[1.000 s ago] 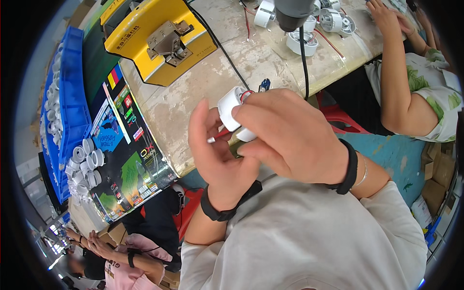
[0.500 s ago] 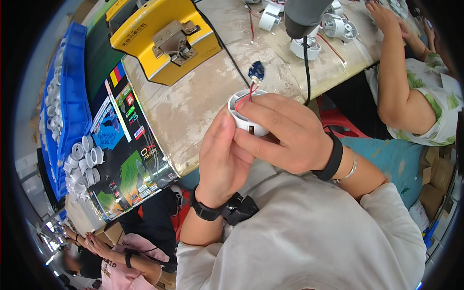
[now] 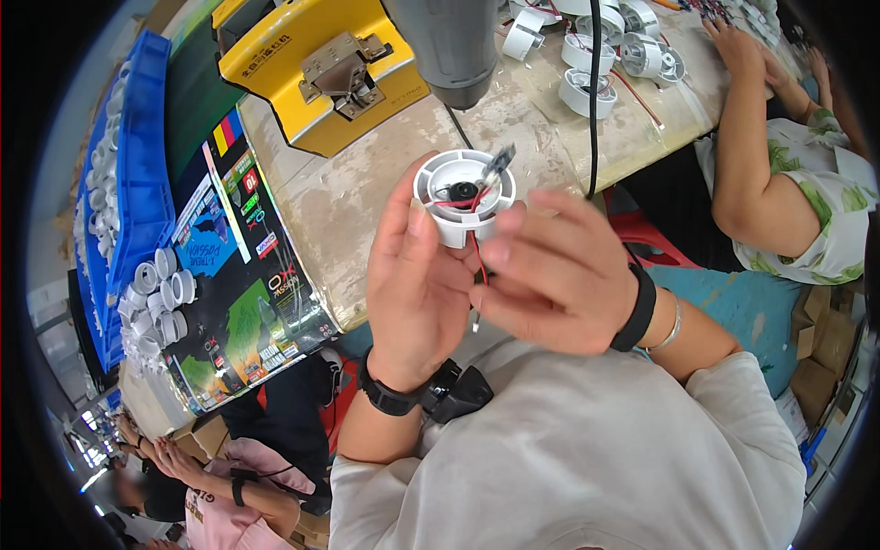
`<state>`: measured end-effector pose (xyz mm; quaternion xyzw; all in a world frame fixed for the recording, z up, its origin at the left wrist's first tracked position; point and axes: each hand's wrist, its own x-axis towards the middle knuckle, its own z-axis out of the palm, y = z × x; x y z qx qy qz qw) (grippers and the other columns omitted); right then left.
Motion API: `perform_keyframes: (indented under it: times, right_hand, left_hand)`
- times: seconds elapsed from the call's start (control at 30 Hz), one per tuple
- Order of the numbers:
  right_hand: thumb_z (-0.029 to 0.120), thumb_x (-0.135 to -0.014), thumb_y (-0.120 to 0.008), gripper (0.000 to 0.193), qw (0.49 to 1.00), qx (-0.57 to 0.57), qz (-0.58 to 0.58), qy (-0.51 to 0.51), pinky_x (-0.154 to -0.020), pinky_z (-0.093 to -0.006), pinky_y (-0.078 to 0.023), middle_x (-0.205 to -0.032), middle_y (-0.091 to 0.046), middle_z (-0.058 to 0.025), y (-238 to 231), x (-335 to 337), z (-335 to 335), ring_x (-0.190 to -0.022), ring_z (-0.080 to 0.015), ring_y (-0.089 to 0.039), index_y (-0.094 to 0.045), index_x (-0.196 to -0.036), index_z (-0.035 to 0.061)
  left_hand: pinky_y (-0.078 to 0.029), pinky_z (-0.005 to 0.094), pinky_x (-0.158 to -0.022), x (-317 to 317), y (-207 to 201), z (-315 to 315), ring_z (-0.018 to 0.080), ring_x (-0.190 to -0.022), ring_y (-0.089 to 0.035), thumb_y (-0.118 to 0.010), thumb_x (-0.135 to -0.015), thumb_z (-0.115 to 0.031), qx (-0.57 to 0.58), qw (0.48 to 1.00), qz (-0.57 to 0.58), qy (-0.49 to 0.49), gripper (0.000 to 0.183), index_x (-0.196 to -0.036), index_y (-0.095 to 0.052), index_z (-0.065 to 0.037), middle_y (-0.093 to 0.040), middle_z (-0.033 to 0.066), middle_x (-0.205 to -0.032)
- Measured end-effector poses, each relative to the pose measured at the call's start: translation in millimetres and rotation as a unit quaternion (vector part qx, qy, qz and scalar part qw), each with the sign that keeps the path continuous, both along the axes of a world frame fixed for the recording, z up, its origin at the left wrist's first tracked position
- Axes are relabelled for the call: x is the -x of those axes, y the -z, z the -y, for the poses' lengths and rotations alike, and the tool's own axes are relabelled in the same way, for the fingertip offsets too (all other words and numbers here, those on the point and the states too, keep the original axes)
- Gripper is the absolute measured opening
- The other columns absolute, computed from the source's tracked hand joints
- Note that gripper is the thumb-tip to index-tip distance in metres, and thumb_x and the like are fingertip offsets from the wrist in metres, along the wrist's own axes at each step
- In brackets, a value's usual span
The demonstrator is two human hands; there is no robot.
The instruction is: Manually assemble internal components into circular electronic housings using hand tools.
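Cradling the white housing (image 3: 458,174) near the edge of the bench (image 3: 321,211), the left hand (image 3: 417,298) had curled fingers around it, seemingly to present the wired face upward, while the blurred right hand (image 3: 568,284) held its fingers parted, perhaps brushing the red wire (image 3: 479,258).

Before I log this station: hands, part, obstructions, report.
Left hand holding white round housing. Right hand beside it, contact unclear. Red wire trailing below housing. Grey cylinder beyond, apart from housing.

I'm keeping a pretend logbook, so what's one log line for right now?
left hand holds white round housing | right hand close beside, touch unclear | yellow machine on table
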<state>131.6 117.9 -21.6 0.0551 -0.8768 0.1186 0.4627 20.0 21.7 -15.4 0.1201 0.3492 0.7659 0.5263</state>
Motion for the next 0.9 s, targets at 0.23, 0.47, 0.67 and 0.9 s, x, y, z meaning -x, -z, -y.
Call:
perform_keyframes:
  times: [0.23,0.47,0.67,0.9]
  right_hand:
    - [0.01,-0.064,-0.065,0.013,0.996,-0.049,0.068,-0.01,-0.085,-0.0396,-0.043,-0.103,-0.057,-0.0057,8,-14,6,-0.097,-0.0223,-0.055,-0.062,-0.077,0.0104]
    - [0.016,-0.068,-0.069,0.023,0.941,0.33,0.065,-0.022,-0.06,-0.0291,-0.045,-0.076,-0.056,-0.007,-29,-25,-12,-0.067,-0.0182,-0.054,-0.059,-0.085,0.003]
    - [-0.001,-0.068,-0.066,0.021,0.912,0.387,0.134,0.012,-0.053,-0.0249,-0.043,-0.074,-0.057,-0.0104,-32,-15,-5,-0.061,-0.0169,-0.055,-0.058,-0.087,-0.0015]
    - [0.001,-0.066,-0.067,0.025,0.955,0.291,0.046,0.026,-0.054,-0.0298,-0.045,-0.074,-0.058,-0.0112,-28,-18,6,-0.06,-0.0257,-0.055,-0.058,-0.089,0.0013]
  left_hand:
    - [-0.047,0.0379,-0.083,2,-4,0,0.0329,-0.101,-0.053,-0.04,-0.09,-0.021,-0.046,0.998,0.038,0.027,0.047,-0.129,-0.025,0.001,-0.047,0.0196,-0.115]
    - [-0.05,0.0408,-0.081,-1,-3,1,0.0343,-0.101,-0.053,-0.051,-0.083,-0.014,0.013,0.994,-0.105,0.009,0.054,-0.128,-0.026,0.003,-0.037,0.0252,-0.126]
    - [-0.035,0.0353,-0.095,-5,-1,4,0.0232,-0.114,-0.043,-0.049,-0.082,-0.001,-0.028,0.989,-0.148,0.012,0.054,-0.13,-0.026,0.002,-0.036,0.0211,-0.129]
    - [-0.037,0.0352,-0.094,-4,-5,4,0.0245,-0.114,-0.043,-0.047,-0.081,-0.001,-0.065,0.997,-0.01,0.05,0.054,-0.13,-0.026,0.002,-0.037,0.0214,-0.128]
